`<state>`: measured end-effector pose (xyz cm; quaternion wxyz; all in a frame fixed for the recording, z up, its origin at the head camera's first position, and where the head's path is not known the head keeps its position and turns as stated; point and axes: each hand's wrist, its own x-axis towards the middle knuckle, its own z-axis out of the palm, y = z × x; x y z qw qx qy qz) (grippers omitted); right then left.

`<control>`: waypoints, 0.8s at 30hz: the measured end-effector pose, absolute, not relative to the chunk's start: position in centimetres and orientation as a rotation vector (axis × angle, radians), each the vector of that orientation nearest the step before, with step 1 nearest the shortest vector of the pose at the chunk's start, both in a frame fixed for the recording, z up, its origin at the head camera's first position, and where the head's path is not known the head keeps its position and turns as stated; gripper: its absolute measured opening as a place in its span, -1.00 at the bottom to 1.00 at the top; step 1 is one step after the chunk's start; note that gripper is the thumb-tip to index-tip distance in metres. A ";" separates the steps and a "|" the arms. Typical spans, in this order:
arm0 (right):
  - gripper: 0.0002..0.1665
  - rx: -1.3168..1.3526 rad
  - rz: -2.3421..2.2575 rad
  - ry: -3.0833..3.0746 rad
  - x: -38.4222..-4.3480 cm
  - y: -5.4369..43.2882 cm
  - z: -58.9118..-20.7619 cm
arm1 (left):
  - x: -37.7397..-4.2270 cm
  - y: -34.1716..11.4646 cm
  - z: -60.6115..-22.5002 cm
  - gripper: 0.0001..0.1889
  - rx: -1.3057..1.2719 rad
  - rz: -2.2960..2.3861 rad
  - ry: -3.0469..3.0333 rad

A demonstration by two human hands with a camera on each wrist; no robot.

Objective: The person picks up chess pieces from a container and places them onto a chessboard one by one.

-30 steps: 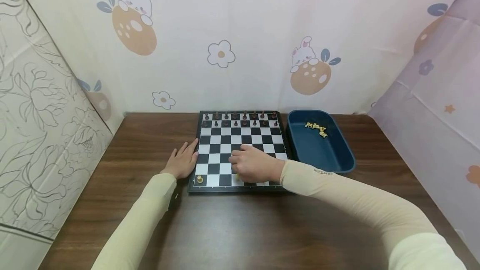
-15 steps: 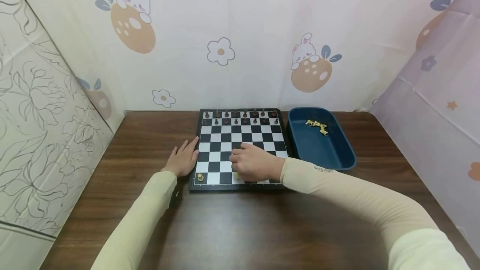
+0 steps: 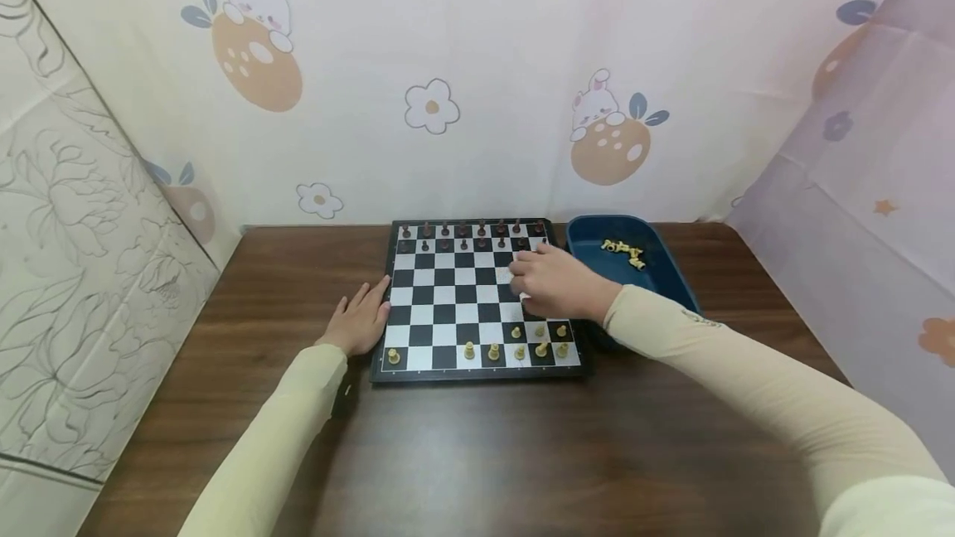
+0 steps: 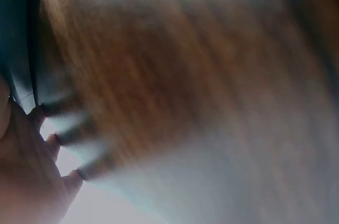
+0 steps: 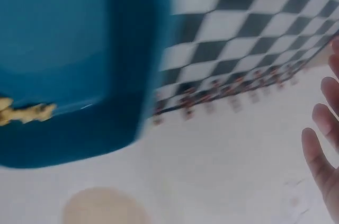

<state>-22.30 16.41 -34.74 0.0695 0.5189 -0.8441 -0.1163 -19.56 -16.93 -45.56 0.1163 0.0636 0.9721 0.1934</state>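
A black-and-white chessboard (image 3: 443,297) lies on the table. My left hand (image 3: 356,321) rests on the wood with fingers spread, fingertips at the board's left edge. Over the board's right side is my right hand (image 3: 558,282), its loosely bent fingers (image 5: 326,121) holding nothing in the right wrist view. Dark red chess pieces (image 3: 462,230) stand in two rows along the far side. On the near right, several cream chess pieces (image 3: 493,352) stand upright, and a lone cream chess piece (image 3: 393,357) occupies the near left corner.
A deep blue tray (image 3: 664,272) sits against the board's right side, with several cream chess pieces (image 3: 622,252) lying near its far end. The right forearm crosses over its near end. A patterned cloth (image 3: 507,89) hangs behind the brown wooden table (image 3: 448,454).
My right hand has left the near row, moving right and away toward the tray. Cream pieces that it covered now show. The left hand stays at the board's edge.
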 end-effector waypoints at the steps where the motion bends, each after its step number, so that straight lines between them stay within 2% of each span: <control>1: -0.85 1.527 -0.358 -2.565 -22.7 17.0 -34.7 | -19.5 -17.0 -45.6 -0.41 0.186 0.565 2.849; 9: -0.94 1.290 -0.388 -2.702 -25.9 22.2 -35.1 | -19.2 -17.5 -45.7 -0.40 0.188 0.581 2.845; 18: -0.91 1.082 -0.304 -2.882 -28.3 27.6 -35.7 | -19.3 -17.3 -45.6 -0.41 0.186 0.584 2.845; 21: -0.96 1.030 -0.265 -2.910 -28.8 29.1 -35.9 | -19.3 -17.1 -45.6 -0.41 0.184 0.583 2.842; 24: -0.83 0.972 -0.248 -2.937 -29.3 30.5 -36.3 | -19.4 -17.0 -45.4 -0.41 0.190 0.580 2.847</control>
